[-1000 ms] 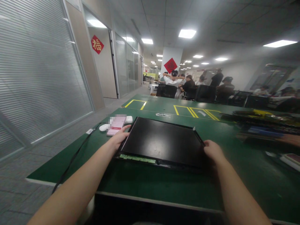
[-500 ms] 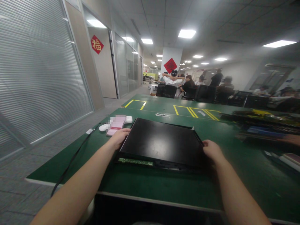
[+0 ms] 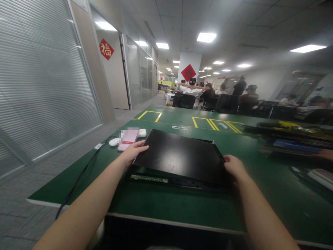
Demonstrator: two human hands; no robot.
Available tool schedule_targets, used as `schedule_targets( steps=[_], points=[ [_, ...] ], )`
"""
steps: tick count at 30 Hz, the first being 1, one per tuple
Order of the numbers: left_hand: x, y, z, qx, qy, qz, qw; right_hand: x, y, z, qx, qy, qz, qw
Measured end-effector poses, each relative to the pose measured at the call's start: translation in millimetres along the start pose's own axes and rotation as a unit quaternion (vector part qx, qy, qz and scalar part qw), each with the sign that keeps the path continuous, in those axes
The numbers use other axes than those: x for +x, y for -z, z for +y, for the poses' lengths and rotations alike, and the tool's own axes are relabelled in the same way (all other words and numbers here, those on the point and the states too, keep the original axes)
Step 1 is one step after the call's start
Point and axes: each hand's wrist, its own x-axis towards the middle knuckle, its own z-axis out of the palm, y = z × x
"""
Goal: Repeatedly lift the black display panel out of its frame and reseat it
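Work on the flat, shiny black panel [image 3: 179, 152] looks only partway done. It sits in the middle of the green desk [image 3: 179, 208], just in front of the person, tipped a bit above a thin black rim [image 3: 220, 152]. At the near left, a dark gap shows between the panel and a long, thin green circuit strip [image 3: 149, 179]. At the right and far sides, the panel and the rim lie close together, so it is neither flat in the rim nor all the way off it. The left hand [image 3: 134, 152] pinches the panel's left edge, with its thumb on top. The right hand [image 3: 235, 168] nips the right edge, where panel and rim meet; its other fingers are hidden underneath. I cannot tell if the strip is joined to the panel. A phone with a pink screen [image 3: 128, 139] lies near the left hand.
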Motion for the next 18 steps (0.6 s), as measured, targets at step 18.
schedule_targets(
  steps=[18],
  points=[
    [-0.4,-2.1,1.4,-0.009,-0.060,0.002,0.998,1.3,-1.9,-0.8,0.031,-0.014,0.006,0.999]
  ],
)
